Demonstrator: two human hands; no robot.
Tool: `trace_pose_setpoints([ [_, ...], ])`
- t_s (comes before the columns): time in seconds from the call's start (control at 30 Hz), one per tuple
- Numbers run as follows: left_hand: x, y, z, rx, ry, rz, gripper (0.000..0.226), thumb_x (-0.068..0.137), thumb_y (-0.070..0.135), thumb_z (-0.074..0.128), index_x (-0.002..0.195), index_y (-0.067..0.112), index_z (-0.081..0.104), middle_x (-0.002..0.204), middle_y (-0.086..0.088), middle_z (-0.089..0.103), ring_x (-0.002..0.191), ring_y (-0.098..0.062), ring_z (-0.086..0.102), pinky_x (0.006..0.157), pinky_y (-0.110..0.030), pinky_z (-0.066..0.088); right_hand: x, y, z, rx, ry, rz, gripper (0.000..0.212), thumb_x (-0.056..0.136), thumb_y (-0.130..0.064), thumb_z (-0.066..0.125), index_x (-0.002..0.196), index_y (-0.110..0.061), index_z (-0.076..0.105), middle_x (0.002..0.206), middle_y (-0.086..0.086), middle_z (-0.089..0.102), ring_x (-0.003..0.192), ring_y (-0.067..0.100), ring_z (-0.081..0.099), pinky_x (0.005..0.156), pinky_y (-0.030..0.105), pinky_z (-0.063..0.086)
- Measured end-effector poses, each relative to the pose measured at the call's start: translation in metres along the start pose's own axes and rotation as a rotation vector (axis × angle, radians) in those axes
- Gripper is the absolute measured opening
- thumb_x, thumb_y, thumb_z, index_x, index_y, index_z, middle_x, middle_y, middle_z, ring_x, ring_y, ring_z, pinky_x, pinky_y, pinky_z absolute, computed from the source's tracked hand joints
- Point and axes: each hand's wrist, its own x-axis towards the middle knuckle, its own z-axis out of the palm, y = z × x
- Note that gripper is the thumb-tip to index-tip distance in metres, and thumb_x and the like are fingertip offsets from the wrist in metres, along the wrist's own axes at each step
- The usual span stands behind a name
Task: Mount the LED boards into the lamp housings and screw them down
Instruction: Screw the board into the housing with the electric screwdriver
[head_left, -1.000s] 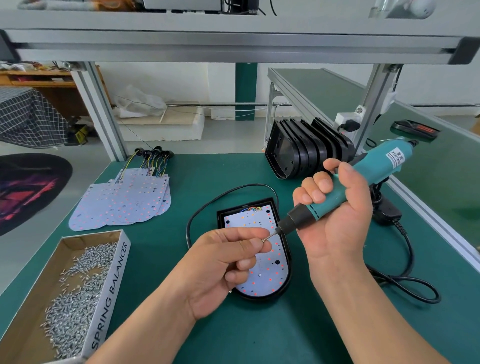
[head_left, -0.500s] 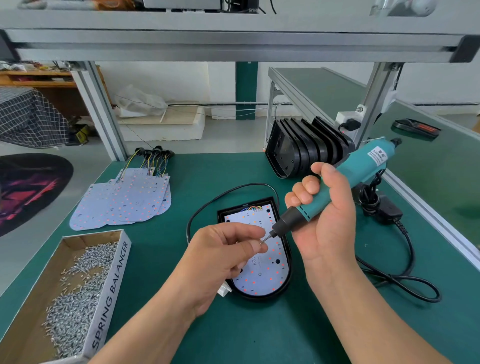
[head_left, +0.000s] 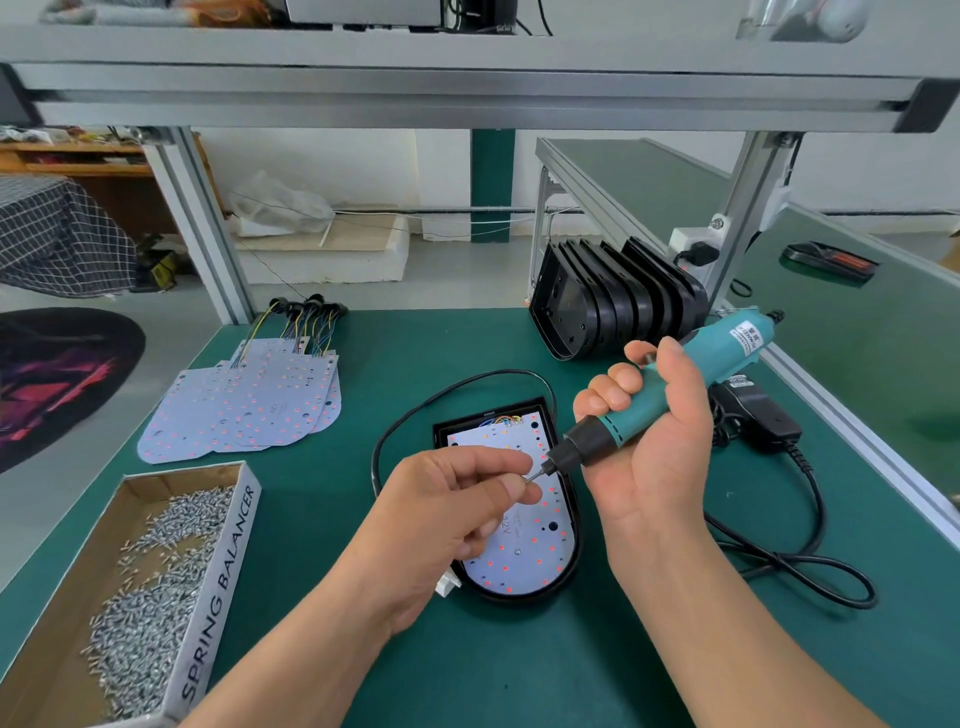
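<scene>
Since half a second ago, only slight movement is recorded: the rear end of the screwdriver (head_left: 722, 348) is found lower and drawn a little inward, while its bit is kept at the left fingertips. Both hands are otherwise placed as before.

The right hand (head_left: 660, 447) is raised above the worktop (head_left: 467, 665). Its grip is clenched round the teal body of the screwdriver, which is tilted with the bit pointing down and to the left. The left hand (head_left: 447, 514) is held over the near-left part of the lamp housing (head_left: 519, 597). Its grip is closed, thumb against forefinger, on a small screw (head_left: 531, 478), which is presented to the tip of the bit. Only the end of the screw is visible.

The LED board (head_left: 524, 551) is seated inside the black housing, which is laid flat at the centre of the worktop, beneath both hands. A black cable (head_left: 498, 371) is looped from the far end of the housing round to its left. A white connector (head_left: 448, 584) is seen at the housing's near-left edge.

A fanned stack of spare boards (head_left: 244, 410) is laid at far left, and a box of loose screws (head_left: 218, 597) is set nearer, at the left edge. A row of empty housings (head_left: 613, 312) is stood on edge at far right. A black power adapter (head_left: 753, 415) is laid to the right of the right hand.
</scene>
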Motion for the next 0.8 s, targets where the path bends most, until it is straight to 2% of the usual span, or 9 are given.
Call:
trace_pose_setpoints([
  [0.17,0.001,0.001,-0.001,-0.055,0.002,-0.039,0.019,0.105,0.009,0.064,0.116,0.005,0.078,0.095,-0.015,0.079,0.056,-0.011,0.039,0.048,-0.019,0.032,0.000,0.000,0.000,0.001,-0.004,-0.002,0.018,0.104,-0.031,0.059,0.097,-0.015,0.057,0.071,-0.005,0.046,0.058,0.010,0.040,0.056,0.022,0.040],
  [0.33,0.002,0.003,-0.004,-0.123,-0.018,-0.119,0.024,0.108,0.005,0.055,0.119,-0.001,0.075,0.099,-0.020,0.077,0.061,-0.015,0.043,0.049,-0.021,0.037,0.001,-0.001,0.000,0.003,-0.015,-0.018,0.017,0.104,-0.030,0.059,0.096,-0.015,0.057,0.070,-0.005,0.046,0.057,0.010,0.040,0.056,0.023,0.041],
  [0.43,0.004,0.003,-0.009,-0.012,0.038,-0.076,0.019,0.107,0.011,0.060,0.114,0.004,0.076,0.090,-0.012,0.076,0.056,-0.012,0.043,0.047,-0.019,0.034,0.003,-0.003,-0.002,0.000,-0.027,-0.035,0.017,0.103,-0.030,0.060,0.095,-0.015,0.058,0.070,-0.005,0.047,0.058,0.011,0.041,0.056,0.023,0.042],
  [0.5,0.010,0.004,-0.019,0.087,0.157,-0.025,0.015,0.105,0.018,0.066,0.106,0.008,0.077,0.081,-0.005,0.071,0.053,-0.011,0.040,0.044,-0.019,0.031,0.005,-0.007,-0.004,0.001,-0.023,-0.059,0.017,0.103,-0.029,0.060,0.094,-0.015,0.059,0.071,-0.004,0.047,0.058,0.011,0.041,0.057,0.024,0.041],
  [0.57,0.019,0.004,-0.033,0.351,0.324,0.026,0.014,0.102,0.031,0.070,0.102,0.018,0.076,0.073,0.003,0.064,0.052,-0.010,0.041,0.049,-0.023,0.035,0.009,-0.011,-0.006,0.009,-0.017,-0.084,0.016,0.102,-0.029,0.060,0.095,-0.015,0.060,0.071,-0.004,0.048,0.059,0.011,0.041,0.057,0.024,0.041],
  [0.6,0.022,0.003,-0.038,0.518,0.383,0.038,0.019,0.100,0.038,0.072,0.101,0.020,0.074,0.067,0.007,0.058,0.053,-0.010,0.042,0.054,-0.026,0.036,0.011,-0.013,-0.008,0.013,-0.015,-0.095,0.015,0.102,-0.029,0.060,0.095,-0.016,0.060,0.072,-0.004,0.047,0.060,0.011,0.041,0.057,0.024,0.041],
  [0.67,0.025,0.001,-0.044,0.703,0.383,0.011,0.040,0.095,0.051,0.072,0.087,0.013,0.065,0.060,0.006,0.039,0.054,-0.016,0.035,0.059,-0.030,0.029,0.014,-0.016,-0.011,0.015,-0.013,-0.112,0.015,0.102,-0.030,0.061,0.095,-0.016,0.060,0.073,-0.004,0.048,0.060,0.011,0.041,0.058,0.024,0.042],
  [0.73,0.029,-0.002,-0.045,0.712,0.324,-0.031,0.063,0.087,0.062,0.070,0.077,0.004,0.047,0.067,-0.002,0.028,0.062,-0.020,0.027,0.066,-0.035,0.023,0.017,-0.018,-0.013,0.011,-0.009,-0.124,0.015,0.101,-0.030,0.061,0.095,-0.016,0.060,0.073,-0.004,0.048,0.061,0.011,0.041,0.059,0.024,0.042],
  [0.8,0.030,-0.003,-0.043,0.699,0.284,-0.050,0.070,0.081,0.069,0.067,0.073,0.008,0.034,0.070,-0.003,0.026,0.066,-0.021,0.025,0.068,-0.039,0.022,0.018,-0.018,-0.015,0.005,0.004,-0.129,0.014,0.101,-0.029,0.062,0.095,-0.016,0.060,0.073,-0.004,0.048,0.061,0.012,0.042,0.059,0.024,0.042],
])
